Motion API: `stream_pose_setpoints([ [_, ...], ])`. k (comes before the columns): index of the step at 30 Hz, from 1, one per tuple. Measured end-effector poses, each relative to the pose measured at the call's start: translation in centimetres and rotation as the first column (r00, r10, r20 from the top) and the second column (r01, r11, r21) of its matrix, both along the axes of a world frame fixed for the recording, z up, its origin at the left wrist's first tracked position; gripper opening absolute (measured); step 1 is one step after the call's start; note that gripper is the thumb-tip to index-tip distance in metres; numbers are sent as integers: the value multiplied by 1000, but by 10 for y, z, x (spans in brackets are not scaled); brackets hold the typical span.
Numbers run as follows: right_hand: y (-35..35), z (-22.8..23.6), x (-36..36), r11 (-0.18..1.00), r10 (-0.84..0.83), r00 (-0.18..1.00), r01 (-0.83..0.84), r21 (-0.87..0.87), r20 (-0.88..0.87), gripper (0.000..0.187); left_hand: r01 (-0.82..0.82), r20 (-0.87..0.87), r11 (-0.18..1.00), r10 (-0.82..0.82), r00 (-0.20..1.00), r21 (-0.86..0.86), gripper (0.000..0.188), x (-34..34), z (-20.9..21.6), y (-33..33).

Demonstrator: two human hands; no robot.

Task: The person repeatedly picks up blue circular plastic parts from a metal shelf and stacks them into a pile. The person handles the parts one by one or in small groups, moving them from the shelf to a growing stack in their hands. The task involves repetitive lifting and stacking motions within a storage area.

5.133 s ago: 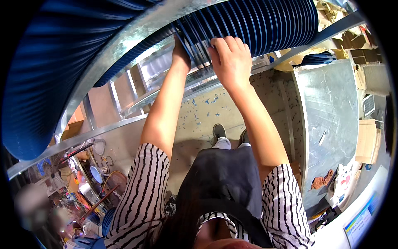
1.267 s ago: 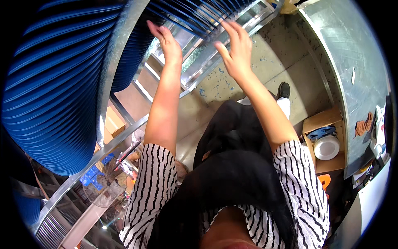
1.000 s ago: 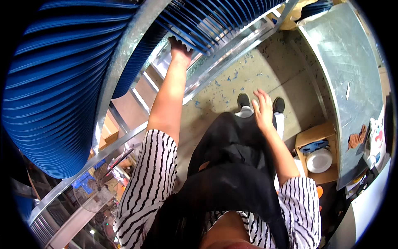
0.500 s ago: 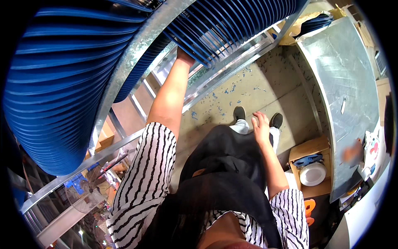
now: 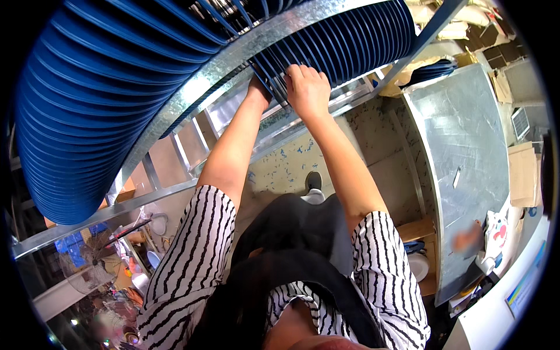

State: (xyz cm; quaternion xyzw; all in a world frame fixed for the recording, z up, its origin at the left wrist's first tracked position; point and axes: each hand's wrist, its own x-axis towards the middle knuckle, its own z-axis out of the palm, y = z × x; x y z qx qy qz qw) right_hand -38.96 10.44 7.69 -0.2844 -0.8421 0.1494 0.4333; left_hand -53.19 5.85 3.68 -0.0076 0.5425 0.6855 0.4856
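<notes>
A long row of thin blue discs (image 5: 356, 41) stands on edge in a metal rack at the top of the view. My left hand (image 5: 258, 93) reaches in at the lower edge of this row; its fingers are hidden behind the discs. Just to its right, my right hand (image 5: 309, 93) is closed, its curled fingers at the lower rims of a few discs, gripping a rim as far as can be seen. Gaps show between the discs near both hands. Another, larger bank of blue discs (image 5: 99, 116) fills the upper left, across a curved metal rail (image 5: 201, 81).
A grey metal-topped table (image 5: 461, 146) stands at the right, with an open cardboard box (image 5: 429, 230) below its near side. Blue scraps litter the floor (image 5: 280, 157). A wire-guarded fan (image 5: 90, 265) stands at lower left among clutter.
My right hand has risen from beside my leg to the discs, next to my left hand. My left hand stays at the row. The view has shifted a little.
</notes>
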Motion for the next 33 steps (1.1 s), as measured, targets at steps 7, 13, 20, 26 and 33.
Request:
stream_pose_setpoints([
  [7, -14, 1, 0, 994, -52, 971, 27, 108, 233, 14, 1, 35, 1000, -1, 999, -9, 38, 1, -5, -7],
  [13, -10, 15, 5, 996, 28, 997, -34, 81, 74, 14, 59, 25, 995, -61, 998, 87, 39, 6, 1, -3],
  [20, -94, 38, 215, 776, -8, 981, -115, -620, -192, 9, 171, -83, 979, -162, 983, 113, 47, -12, -21, -11],
  [26, -158, -2, 386, 343, -321, 935, 260, -903, 147, 6, 198, 15, 962, -204, 979, 186, 47, -14, -19, -1],
  [33, -193, -10, 393, 394, -337, 898, 408, -823, 284, 7, 186, 46, 926, -212, 976, 329, 49, 15, 18, -16],
])
